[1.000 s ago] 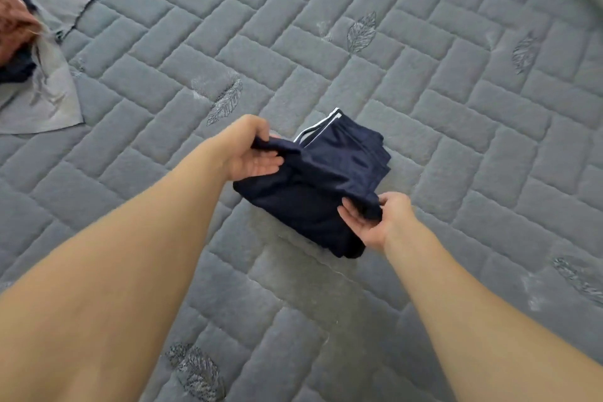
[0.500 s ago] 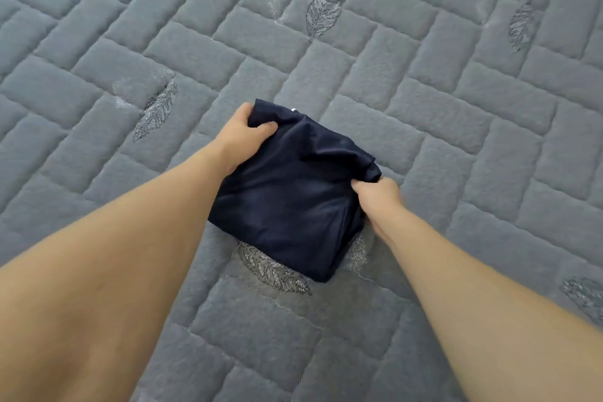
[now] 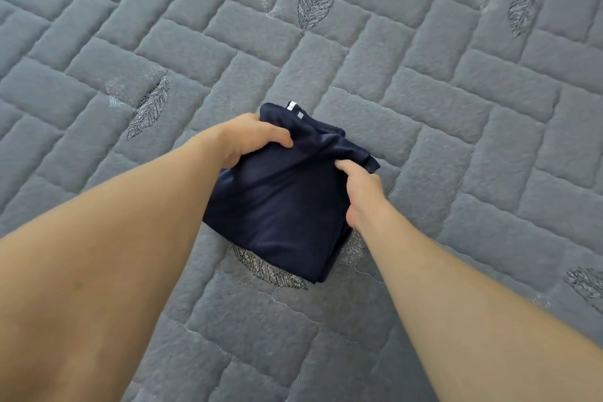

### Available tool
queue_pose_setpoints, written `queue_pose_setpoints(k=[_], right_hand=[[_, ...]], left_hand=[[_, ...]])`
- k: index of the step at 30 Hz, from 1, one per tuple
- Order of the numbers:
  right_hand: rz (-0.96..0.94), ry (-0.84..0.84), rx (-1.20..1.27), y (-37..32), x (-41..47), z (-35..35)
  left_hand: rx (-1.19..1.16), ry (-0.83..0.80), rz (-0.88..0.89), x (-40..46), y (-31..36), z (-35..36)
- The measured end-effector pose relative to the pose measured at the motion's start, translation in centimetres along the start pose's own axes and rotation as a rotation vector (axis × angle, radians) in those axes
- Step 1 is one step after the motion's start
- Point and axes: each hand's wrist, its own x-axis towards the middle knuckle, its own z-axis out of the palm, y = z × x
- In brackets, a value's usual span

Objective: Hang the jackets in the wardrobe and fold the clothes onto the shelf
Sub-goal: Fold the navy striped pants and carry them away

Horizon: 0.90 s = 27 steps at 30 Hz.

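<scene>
You are holding a folded navy garment (image 3: 280,206) between both hands, and it is lying as a compact, roughly square bundle on the grey quilted cover (image 3: 424,108). Its cloth is looking smooth and dark, with soft creases running between your two grips, several layers showing along the edge nearest you, and a small white trim (image 3: 292,105) peeking out at the far corner just beyond your left fingers. Your left hand (image 3: 251,137) is gripping the far left corner, its fingers curled over the top of the fold and its thumb hidden beneath. Your right hand (image 3: 362,192) is clamping the right edge, thumb pressing on top and the other fingers tucked out of sight under the cloth. The near corner of the bundle, below both grips, is resting on an embroidered leaf (image 3: 267,268) stitched into the cover and partly covering it. More stitched leaves are lying well apart from your hands: one (image 3: 150,108) off to the left of your left grip and one (image 3: 315,0) far beyond the garment. Both your bare forearms are reaching in from the near edge.
</scene>
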Motion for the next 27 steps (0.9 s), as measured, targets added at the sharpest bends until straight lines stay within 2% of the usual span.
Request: queue_pose_setpoints(k=[4,11,18,27], right_hand=[[0.076,-0.224,0.071,-0.7,-3.0,-2.6],[-0.112,-0.483,0.136,-3.5,-13.1,-9.6],[-0.291,-0.39,0.287,-6.4,-30.2,-19.1],[-0.684,-0.294,0.516,-8.1,-57.6,-33.9]], left_hand=[[-0.048,-0.061,-0.002,-4.0,1.4,1.4],[-0.126,-0.317,0.023,-15.7,5.2,5.7],[-0.044,-0.482,0.219,-32.1,12.6,11.1],[0.078,-0.764,0.498,-57.2,21.2,21.8]])
